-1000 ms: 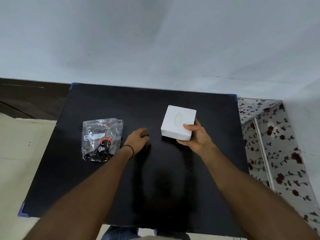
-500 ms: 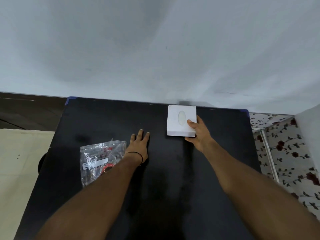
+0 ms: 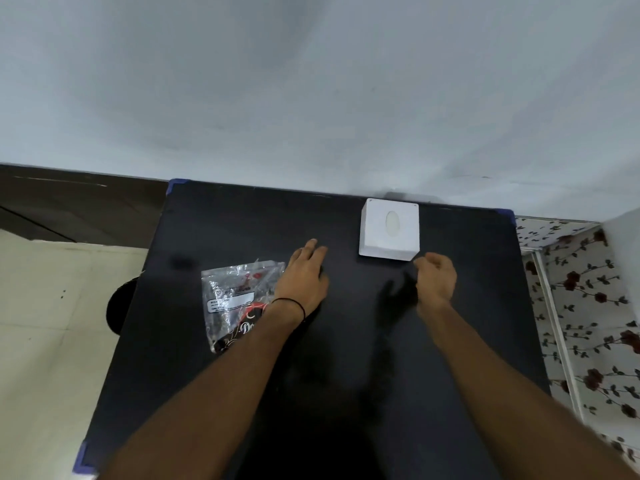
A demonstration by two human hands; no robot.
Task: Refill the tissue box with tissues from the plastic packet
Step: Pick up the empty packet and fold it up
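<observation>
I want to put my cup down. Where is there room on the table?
Bare table behind the packet, and in front between the arms. It is crowded mid-table: left hand, right hand and box.

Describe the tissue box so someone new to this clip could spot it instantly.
Start at the black square table set against the pale wall. At its far edge, right of centre, sits the white cube-shaped tissue box, just beyond the right hand. An oval slot on top distinguishes it from the flat, crinkled clear plastic packet.

Black table (image 3: 467,341) bears white tissue box (image 3: 389,233) and plastic packet (image 3: 235,299).
</observation>
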